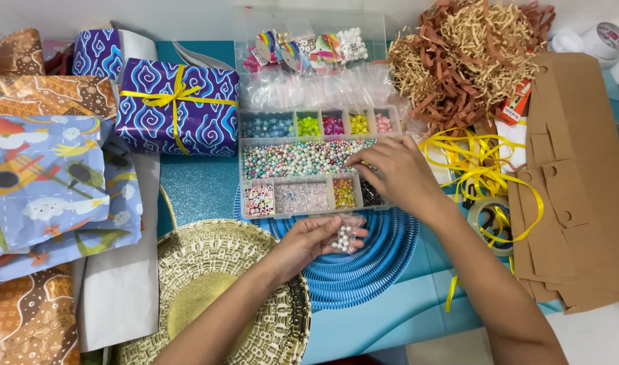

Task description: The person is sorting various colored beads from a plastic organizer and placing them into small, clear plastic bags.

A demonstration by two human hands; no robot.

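Your right hand pinches pearls in the bead tray's middle row; your cupped left hand, holding pearls, lies just beyond its near edge.

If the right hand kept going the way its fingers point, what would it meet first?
The right hand points left and slightly up over the bead organiser box; its fingertips are already at the long compartment of pastel pearl beads, so probably those, though the height above them is unclear.

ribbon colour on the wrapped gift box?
Yellow ribbon, on the blue-purple swirl-patterned gift box; head view.
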